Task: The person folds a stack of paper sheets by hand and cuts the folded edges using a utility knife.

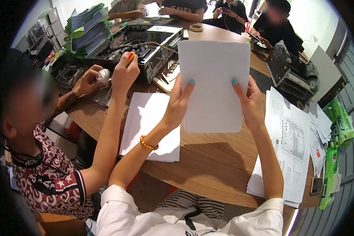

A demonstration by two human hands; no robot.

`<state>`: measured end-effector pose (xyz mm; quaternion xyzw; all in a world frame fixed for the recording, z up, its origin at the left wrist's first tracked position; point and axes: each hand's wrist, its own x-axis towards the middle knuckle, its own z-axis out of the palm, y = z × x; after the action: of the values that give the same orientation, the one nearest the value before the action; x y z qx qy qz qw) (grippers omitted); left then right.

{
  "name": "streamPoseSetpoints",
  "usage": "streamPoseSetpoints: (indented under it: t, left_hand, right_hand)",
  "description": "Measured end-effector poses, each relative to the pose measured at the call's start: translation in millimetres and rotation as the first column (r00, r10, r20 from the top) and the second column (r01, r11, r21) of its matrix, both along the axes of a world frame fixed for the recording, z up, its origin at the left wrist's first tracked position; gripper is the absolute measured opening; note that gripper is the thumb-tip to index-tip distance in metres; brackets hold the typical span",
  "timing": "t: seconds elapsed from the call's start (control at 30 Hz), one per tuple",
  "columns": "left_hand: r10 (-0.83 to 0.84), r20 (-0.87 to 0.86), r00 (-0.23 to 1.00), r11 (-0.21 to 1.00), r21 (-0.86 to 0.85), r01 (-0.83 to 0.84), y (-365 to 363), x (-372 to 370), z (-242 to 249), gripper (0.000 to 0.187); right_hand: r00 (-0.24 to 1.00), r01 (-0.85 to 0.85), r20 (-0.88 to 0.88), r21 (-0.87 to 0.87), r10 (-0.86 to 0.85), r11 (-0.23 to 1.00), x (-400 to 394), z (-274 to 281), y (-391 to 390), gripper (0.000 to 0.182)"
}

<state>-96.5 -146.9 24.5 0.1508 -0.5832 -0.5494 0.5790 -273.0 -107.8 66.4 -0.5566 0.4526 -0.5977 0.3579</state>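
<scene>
Between my two hands a stack of blank white paper (214, 98) is held up above the table. My left hand (179, 96) grips its left edge, thumb on the front face and fingers behind. On the right edge my right hand (248, 98) grips the same way, thumb in front. Below my left forearm lies a white paper pile (149, 118) on the table. To the right of my right arm is a stack of printed sheets (289, 137) showing a diagram.
A co-worker at my left holds an orange-handled tool (130, 58) and a silvery round object (103, 76). Opened computer cases (157, 53) stand behind. A tape roll (196, 28), a metal chassis (291, 72), green packets (334, 157) and a phone (316, 185) sit around the wooden table (208, 165).
</scene>
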Motion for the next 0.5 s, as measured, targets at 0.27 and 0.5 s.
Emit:
streamPoseSetpoints:
  t: [0.27,0.5]
  left_hand:
    - [0.001,0.062,0.998,1.0,-0.024,0.001,-0.3,0.5,-0.2,0.044]
    - [0.019,0.065,0.998,1.0,0.004,-0.02,-1.6,-0.2,-2.0,0.039]
  right_hand:
    - [0.999,0.038,-0.014,-0.019,-0.038,0.999,1.9,-0.6,0.3,0.028]
    - [0.992,0.112,-0.053,0.005,-0.112,0.994,6.1,4.8,5.2,0.027]
